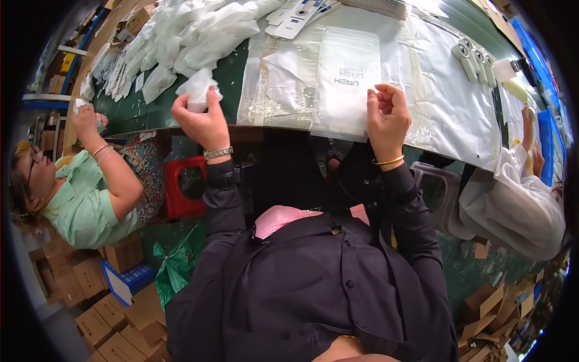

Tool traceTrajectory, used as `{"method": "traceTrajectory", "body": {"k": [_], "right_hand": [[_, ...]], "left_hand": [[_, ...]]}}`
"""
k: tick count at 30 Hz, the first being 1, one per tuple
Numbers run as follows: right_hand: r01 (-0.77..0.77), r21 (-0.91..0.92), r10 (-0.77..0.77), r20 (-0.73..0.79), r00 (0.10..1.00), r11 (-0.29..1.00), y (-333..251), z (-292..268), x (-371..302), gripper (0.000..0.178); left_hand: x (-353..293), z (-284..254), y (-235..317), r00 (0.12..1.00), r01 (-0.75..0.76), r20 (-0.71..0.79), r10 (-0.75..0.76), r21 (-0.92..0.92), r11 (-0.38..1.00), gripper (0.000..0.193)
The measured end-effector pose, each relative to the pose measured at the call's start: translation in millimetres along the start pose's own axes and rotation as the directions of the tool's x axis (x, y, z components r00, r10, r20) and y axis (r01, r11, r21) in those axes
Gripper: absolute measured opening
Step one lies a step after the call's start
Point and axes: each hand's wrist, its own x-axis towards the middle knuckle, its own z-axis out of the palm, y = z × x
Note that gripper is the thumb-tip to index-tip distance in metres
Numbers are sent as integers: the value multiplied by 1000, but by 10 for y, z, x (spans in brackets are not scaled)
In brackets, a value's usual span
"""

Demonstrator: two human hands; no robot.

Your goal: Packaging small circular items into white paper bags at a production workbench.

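Observation:
My left hand is closed, thumb and fingers gripping a crumpled white wrapped item over the table's near edge. What is inside the wrapping is hidden. To the right, a small stack of frosted plastic bags with dark print lies flat, its lower end reaching over the edge. My right hand is closed at the stack's right border, thumb and index finger pinching a bag's edge. A large heap of similar white wrapped pieces lies beyond my left hand.
White printed cards lie at the far edge. Several white handheld devices stand in a row at right. Co-workers sit at left, in a green shirt, and right, in white. A red stool and cardboard boxes are below.

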Motion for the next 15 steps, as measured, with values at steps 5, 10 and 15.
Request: {"method": "traceTrajectory", "body": {"k": [5,10,15], "right_hand": [[30,-10,-30,-6,1000,1000,12,-18,10,16],[70,-44,-73,-52,996,997,51,-31,4,15],[4,77,0,-46,999,997,-13,-29,-36,13]], "left_hand": [[-35,11,3,996,-62,84,36,341,938,61],[-79,119,441,965,-250,-20,260,217,944,54],[-474,25,1249,838,-283,307,451,-462,840,40]]}}
